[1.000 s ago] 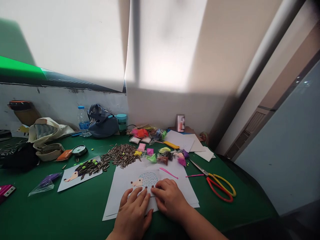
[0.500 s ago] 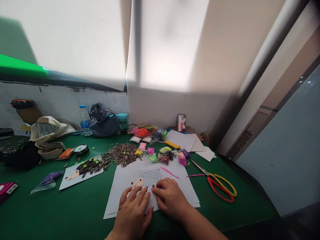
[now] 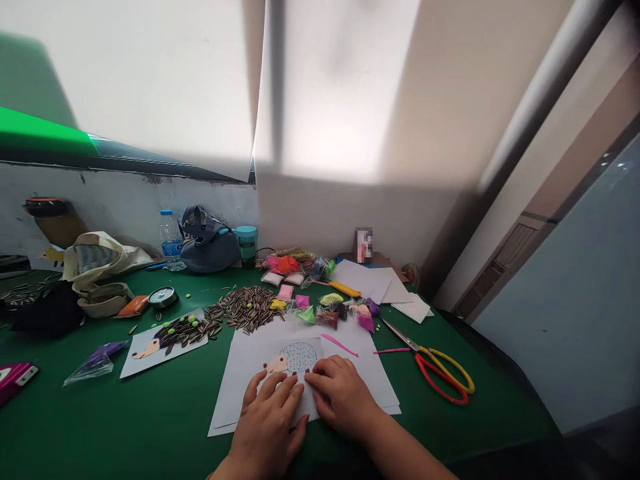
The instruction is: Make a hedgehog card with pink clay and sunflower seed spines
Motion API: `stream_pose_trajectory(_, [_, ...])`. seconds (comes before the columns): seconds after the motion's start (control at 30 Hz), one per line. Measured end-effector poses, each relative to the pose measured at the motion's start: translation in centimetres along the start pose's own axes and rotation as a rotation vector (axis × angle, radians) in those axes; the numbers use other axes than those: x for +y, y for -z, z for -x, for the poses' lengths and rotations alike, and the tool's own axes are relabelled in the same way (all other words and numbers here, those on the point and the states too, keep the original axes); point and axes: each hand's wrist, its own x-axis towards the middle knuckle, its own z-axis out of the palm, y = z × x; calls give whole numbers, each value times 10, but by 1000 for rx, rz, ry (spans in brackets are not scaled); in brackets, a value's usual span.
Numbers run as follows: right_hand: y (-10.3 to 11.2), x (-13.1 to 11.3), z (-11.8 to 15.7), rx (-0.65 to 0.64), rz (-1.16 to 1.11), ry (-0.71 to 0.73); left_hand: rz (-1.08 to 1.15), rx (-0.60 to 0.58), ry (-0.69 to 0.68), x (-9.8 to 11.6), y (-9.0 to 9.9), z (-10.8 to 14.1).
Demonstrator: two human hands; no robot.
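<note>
My left hand [image 3: 267,417] and my right hand [image 3: 343,397] lie flat side by side on a white sheet with a printed hedgehog [image 3: 295,358]. The fingertips of both hands touch the lower edge of its dotted body, and neither hand holds anything. That sheet rests on a larger stack of white paper [image 3: 235,407]. A pink plastic modelling tool [image 3: 340,345] lies just above my right hand. A finished hedgehog picture with sunflower seed spines and green dots [image 3: 163,345] lies to the left.
A heap of sunflower seeds [image 3: 245,309] and several small bags of coloured clay [image 3: 320,313] lie beyond the paper. Red-and-yellow-handled scissors [image 3: 440,371] lie on the green table mat [image 3: 140,413] to the right. A cloth bag [image 3: 95,263], water bottle [image 3: 170,243] and white papers [image 3: 363,280] stand behind.
The whole view has shifted slightly, so the table contents sit a little further right. My hands stay on the hedgehog sheet, with only small finger shifts.
</note>
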Motion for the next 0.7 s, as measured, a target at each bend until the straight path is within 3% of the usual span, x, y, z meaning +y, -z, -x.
stream_pose_trajectory(0.7, [2,0,-5,-130,30,-93,-16,-40,-5,-2,-9,1])
